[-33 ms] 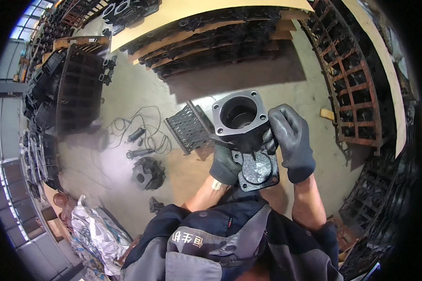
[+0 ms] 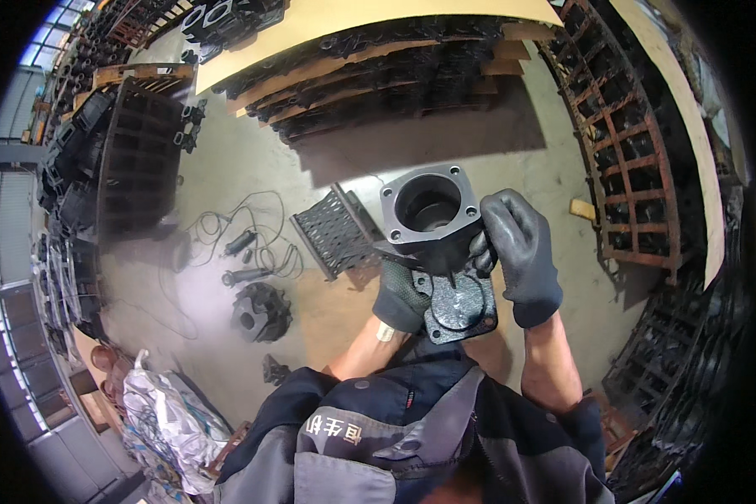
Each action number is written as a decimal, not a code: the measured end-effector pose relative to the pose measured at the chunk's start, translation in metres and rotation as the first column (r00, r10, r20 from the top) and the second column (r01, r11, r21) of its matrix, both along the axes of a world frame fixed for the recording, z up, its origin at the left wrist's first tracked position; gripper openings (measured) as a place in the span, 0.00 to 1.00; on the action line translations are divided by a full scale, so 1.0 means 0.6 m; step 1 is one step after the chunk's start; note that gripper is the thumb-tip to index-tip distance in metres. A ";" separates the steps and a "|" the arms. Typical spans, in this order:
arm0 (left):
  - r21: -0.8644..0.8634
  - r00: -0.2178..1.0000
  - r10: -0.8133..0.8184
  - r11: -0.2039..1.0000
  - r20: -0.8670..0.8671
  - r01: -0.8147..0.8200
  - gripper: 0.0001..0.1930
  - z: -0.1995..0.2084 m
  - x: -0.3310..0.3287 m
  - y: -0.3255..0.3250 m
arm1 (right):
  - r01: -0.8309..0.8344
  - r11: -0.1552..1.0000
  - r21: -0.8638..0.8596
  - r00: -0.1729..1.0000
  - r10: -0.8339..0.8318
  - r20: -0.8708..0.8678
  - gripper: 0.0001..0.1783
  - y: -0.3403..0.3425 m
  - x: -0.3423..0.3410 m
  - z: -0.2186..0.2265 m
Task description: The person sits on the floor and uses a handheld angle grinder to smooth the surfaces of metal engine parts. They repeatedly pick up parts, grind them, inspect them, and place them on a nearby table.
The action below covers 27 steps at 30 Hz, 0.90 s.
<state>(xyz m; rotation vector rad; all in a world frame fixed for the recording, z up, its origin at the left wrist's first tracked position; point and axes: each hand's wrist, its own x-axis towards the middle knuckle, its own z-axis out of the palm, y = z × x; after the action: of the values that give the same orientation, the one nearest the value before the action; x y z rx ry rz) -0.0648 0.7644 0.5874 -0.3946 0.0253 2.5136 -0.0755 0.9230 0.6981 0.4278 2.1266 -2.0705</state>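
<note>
Between my two gloved hands is a black metal casting with a round bore [image 2: 429,206] in a squarish, bare-metal flange. The flange has a bolt hole at each corner and faces up. A second, dark, rough flange plate [image 2: 460,307] forms its near end. My left hand [image 2: 401,296], in a dark glove, grips the casting from the left and below; its fingers are partly hidden behind the part. On the right side my right hand [image 2: 521,252], in a black glove, has its fingers curled against the body just under the upper flange.
A perforated black metal stand [image 2: 332,231] is on the floor beyond my left hand. Left of it lie hand tools with cables [image 2: 244,275] and a round dark casting [image 2: 260,312]. Stacked layers of parts [image 2: 378,80] stand ahead, rusty racks [image 2: 634,160] at right, white sacking [image 2: 172,416] at lower left.
</note>
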 end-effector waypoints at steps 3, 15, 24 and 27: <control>-0.044 0.998 0.039 0.998 0.054 -0.036 0.23 -0.004 -0.061 0.007 | 0.000 1.000 -0.013 1.000 0.000 0.019 0.15 0.020 -0.055 -0.019; -0.617 0.949 0.241 0.721 -0.204 -0.315 0.09 0.094 -0.339 0.023 | -0.141 0.990 -0.023 0.990 0.140 -0.028 0.16 0.086 -0.288 -0.122; -0.292 0.270 -0.888 -0.164 -0.372 -0.942 0.11 0.220 -0.456 0.114 | -0.388 0.875 0.289 0.868 0.453 -0.206 0.15 0.133 -0.501 -0.209; -0.101 0.198 -0.907 -0.172 -0.371 -0.980 0.13 0.226 -0.478 0.142 | -0.421 0.862 0.283 0.855 0.481 -0.195 0.15 0.160 -0.542 -0.211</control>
<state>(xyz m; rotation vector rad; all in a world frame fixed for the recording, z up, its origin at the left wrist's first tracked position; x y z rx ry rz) -0.3515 0.8499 0.7230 1.2125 3.1402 0.9590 -0.4005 1.0188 0.5714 -0.3283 2.3316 -1.6877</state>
